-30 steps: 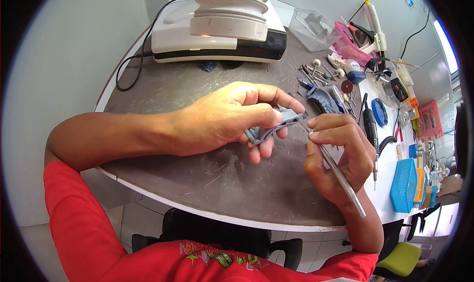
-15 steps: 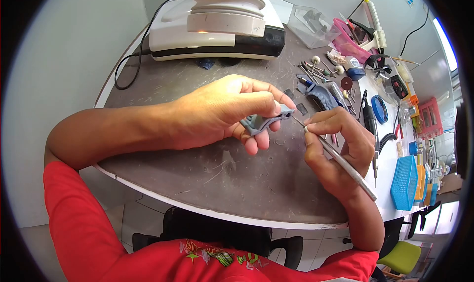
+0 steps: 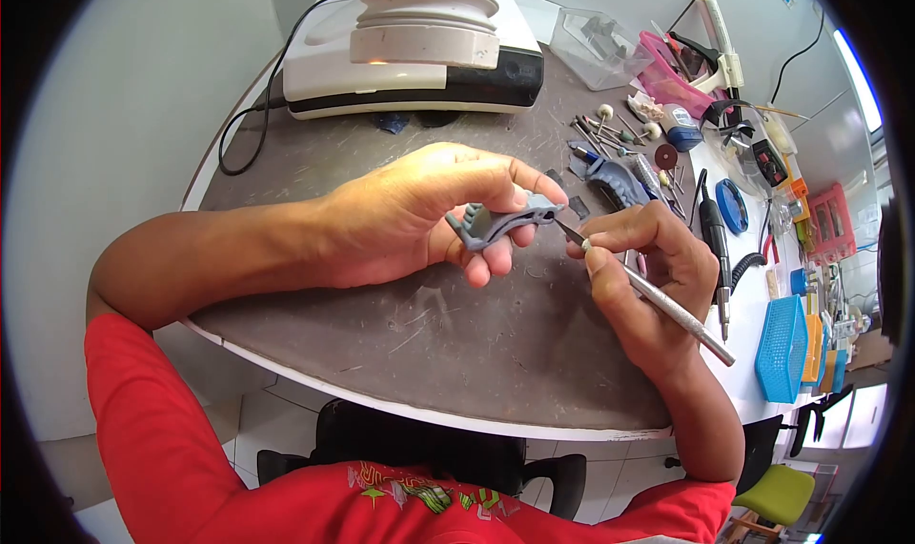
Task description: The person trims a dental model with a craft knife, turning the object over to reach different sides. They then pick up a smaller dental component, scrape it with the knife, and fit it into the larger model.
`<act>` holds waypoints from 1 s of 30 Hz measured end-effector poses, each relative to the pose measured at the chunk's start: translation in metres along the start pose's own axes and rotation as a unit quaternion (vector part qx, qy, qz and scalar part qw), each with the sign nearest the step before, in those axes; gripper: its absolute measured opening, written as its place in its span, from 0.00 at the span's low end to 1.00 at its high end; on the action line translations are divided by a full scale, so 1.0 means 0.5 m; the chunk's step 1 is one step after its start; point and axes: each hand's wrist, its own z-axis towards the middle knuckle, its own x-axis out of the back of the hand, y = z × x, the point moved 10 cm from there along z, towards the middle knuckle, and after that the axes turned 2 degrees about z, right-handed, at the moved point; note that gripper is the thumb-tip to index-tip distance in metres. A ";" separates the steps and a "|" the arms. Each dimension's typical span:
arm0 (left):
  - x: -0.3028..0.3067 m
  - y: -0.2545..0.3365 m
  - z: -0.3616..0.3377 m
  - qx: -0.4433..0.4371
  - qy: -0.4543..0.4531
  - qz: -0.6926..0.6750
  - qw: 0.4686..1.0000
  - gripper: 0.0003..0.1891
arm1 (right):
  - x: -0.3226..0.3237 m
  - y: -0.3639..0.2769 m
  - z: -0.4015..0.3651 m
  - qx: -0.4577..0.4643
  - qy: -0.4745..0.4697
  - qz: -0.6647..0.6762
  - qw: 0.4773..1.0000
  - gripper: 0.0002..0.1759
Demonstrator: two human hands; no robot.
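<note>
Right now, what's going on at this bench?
A person seated at a dark round table pinches a small grey part in the left hand, raised above the tabletop. The right hand grips a slim metal tool like a pen, its tip at the part's right end. Loose rotary bits lie further back, and a white machine sits at the far edge.

left hand (image 3: 419, 215): knuckles up; thumb and fingers curled in a pinch
right hand (image 3: 648, 277): pen grip; fingers closed; just beside left fingertips
left forearm (image 3: 219, 253): bare; level
</note>
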 end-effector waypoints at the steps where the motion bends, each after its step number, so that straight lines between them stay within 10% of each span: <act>1: 0.002 -0.001 0.001 0.000 0.000 0.000 1.000 0.26 | -0.001 -0.002 -0.001 0.000 0.000 0.000 1.000 0.04; 30: -0.042 0.016 -0.001 -0.114 -0.090 -0.019 0.989 0.28 | 0.003 0.001 -0.013 -0.075 0.016 0.117 0.990 0.04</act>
